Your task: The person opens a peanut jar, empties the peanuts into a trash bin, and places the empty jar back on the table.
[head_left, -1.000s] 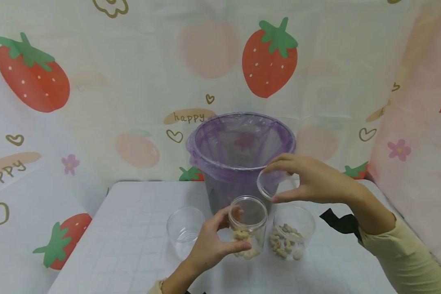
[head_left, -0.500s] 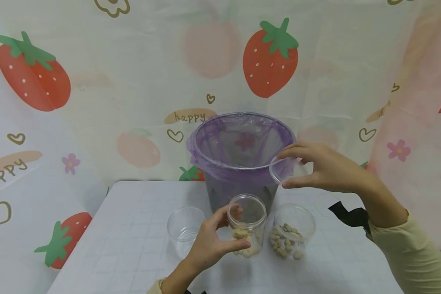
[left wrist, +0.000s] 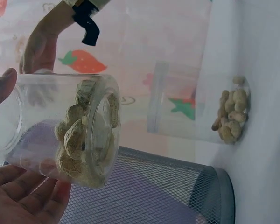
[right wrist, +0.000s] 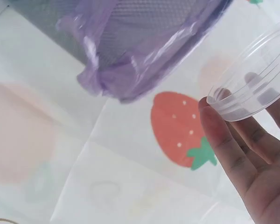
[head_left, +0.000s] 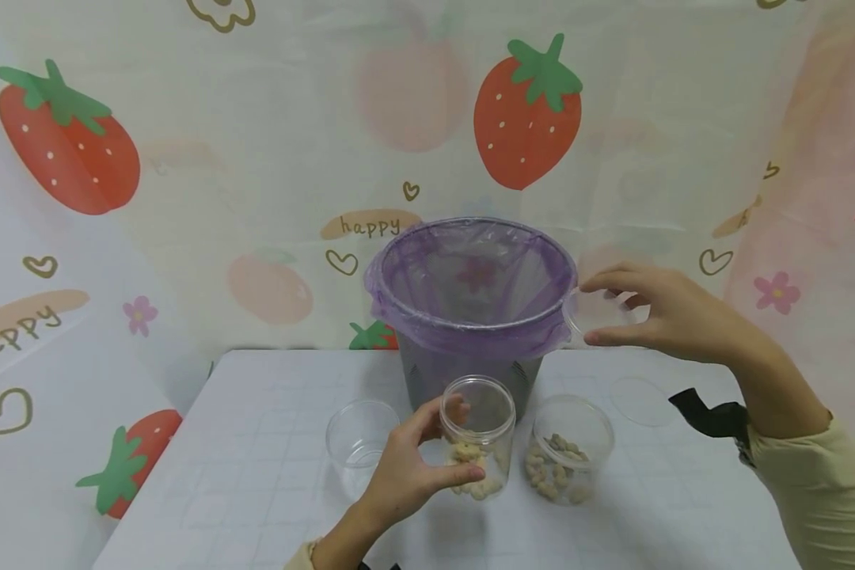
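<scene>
My left hand (head_left: 412,469) grips a clear plastic jar (head_left: 479,412) by its side, thumb in front and fingers behind. The jar has no lid on it, and peanuts (left wrist: 73,140) lie at its bottom. Off to the right and higher, my right hand (head_left: 673,317) pinches a clear round lid (right wrist: 254,86) by the rim, beside the bin's right edge. Another clear jar (head_left: 573,427) with peanuts (head_left: 552,475) stands right of the held one. On the left stands a clear jar (head_left: 362,431) with nothing visible inside, partly behind my left hand.
A mesh bin (head_left: 427,372) with a purple bag (head_left: 392,321) over its rim stands behind the jars. On the white table (head_left: 256,443), a thin clear disc (head_left: 641,401) lies at the right. Strawberry-printed sheets (head_left: 285,119) enclose the back and sides.
My right hand has carried the lid up and to the right, away from the held jar. The left hand and its jar have hardly moved.
</scene>
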A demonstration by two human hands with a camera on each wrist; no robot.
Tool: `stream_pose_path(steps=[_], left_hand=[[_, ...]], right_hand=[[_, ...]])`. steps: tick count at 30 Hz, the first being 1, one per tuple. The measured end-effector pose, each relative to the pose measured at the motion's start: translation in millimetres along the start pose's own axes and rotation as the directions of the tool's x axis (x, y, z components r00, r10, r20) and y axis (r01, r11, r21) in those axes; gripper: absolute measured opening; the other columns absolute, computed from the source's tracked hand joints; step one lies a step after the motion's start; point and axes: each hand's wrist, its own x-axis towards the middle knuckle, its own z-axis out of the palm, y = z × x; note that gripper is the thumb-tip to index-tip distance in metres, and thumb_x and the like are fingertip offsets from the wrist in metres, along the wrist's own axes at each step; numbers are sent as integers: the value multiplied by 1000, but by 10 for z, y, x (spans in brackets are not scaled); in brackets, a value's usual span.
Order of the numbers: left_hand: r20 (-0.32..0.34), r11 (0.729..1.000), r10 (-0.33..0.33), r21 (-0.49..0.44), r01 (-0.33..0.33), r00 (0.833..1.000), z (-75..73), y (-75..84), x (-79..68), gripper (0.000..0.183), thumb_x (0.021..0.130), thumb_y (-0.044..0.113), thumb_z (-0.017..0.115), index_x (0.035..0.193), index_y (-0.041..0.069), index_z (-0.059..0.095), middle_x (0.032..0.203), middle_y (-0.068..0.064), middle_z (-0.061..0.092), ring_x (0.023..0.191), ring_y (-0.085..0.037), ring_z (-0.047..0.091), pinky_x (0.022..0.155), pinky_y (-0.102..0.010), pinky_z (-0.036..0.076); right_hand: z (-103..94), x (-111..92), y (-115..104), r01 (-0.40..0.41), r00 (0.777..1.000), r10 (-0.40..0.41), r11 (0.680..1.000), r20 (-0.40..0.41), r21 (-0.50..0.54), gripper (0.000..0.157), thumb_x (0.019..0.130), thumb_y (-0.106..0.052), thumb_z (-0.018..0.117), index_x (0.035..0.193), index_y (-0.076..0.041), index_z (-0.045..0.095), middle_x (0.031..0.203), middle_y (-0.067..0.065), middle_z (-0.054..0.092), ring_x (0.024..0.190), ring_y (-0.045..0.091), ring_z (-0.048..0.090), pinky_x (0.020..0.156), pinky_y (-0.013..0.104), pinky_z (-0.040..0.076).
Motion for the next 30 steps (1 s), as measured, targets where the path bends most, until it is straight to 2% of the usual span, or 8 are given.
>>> stream_pose_path(steps=[3, 5, 9, 12, 14, 19, 21, 30], left_hand=[[-3, 1000, 3, 0, -3, 1000, 2, -6, 0, 75, 75, 24, 84, 139, 9, 49, 130, -8, 64, 107, -17, 65, 94, -31, 52], [-4, 1000, 6, 1, -6, 1000, 3, -3, 2, 75, 74, 23, 85, 139, 10, 49, 130, -7, 64, 107, -18, 65, 94, -31, 52], [2, 1000, -4, -8, 4, 1000, 3, 13, 5, 74, 75, 23, 85, 139, 11, 49, 130, -7, 64, 107, -19, 65, 94, -32, 52], [12, 1000, -19, -12, 20, 1000, 1, 22, 0, 74, 75, 24, 84, 139, 10, 48, 131, -6, 63, 108, -16, 64, 95, -32, 51], [16, 1000, -24, -12, 25, 1000, 0, 26, -4, 75, 75, 23, 84, 139, 8, 48, 131, -6, 63, 108, -14, 64, 95, -32, 51], [18, 1000, -21, -12, 21, 1000, 1, 31, -7, 75, 75, 24, 84, 139, 6, 48, 131, -7, 63, 109, -18, 64, 95, -31, 52], [18, 1000, -15, -14, 16, 1000, 0, 25, -5, 75, 76, 26, 83, 139, 5, 48, 131, -8, 63, 109, -24, 65, 94, -30, 52], [17, 1000, -4, -27, 5, 1000, 9, -12, -1, 74, 77, 26, 83, 139, 5, 48, 131, -10, 63, 109, -31, 64, 93, -30, 52]], right_hand=[[-38, -36, 96, -42, 999, 42, 999, 8, -9, 54, 77, -31, 82, 125, -15, 63, 123, 1, 65, 104, 19, 62, 87, 37, 55], [-58, -61, 160, -86, 996, 86, 996, 7, 0, 54, 78, -31, 82, 126, -16, 63, 123, 1, 65, 105, 18, 61, 88, 31, 54], [-75, -120, 312, -175, 985, 175, 984, -5, 21, 54, 77, -30, 83, 126, -16, 64, 124, 2, 65, 100, -5, 54, 82, 11, 47], [-82, -157, 436, -212, 977, 212, 976, 4, 42, 54, 79, -29, 81, 127, -13, 62, 127, 8, 64, 100, -7, 53, 79, 9, 45], [-87, -176, 513, -236, 972, 234, 970, 27, 53, 56, 81, -30, 79, 130, -11, 60, 130, 12, 61, 107, 6, 59, 79, 14, 49], [-50, -212, 683, -299, 953, 297, 954, 61, 19, 62, 86, -37, 74, 135, -5, 55, 135, 22, 54, 113, 46, 58, 86, 50, 54], [-17, -224, 750, -315, 947, 316, 949, 52, -14, 64, 86, -39, 74, 135, -2, 54, 135, 25, 53, 113, 49, 57, 87, 60, 50], [148, -271, 1133, -390, 918, 394, 918, 47, -69, 71, 88, -42, 69, 138, 4, 47, 132, 35, 50, 116, 51, 52, 87, 64, 47]])
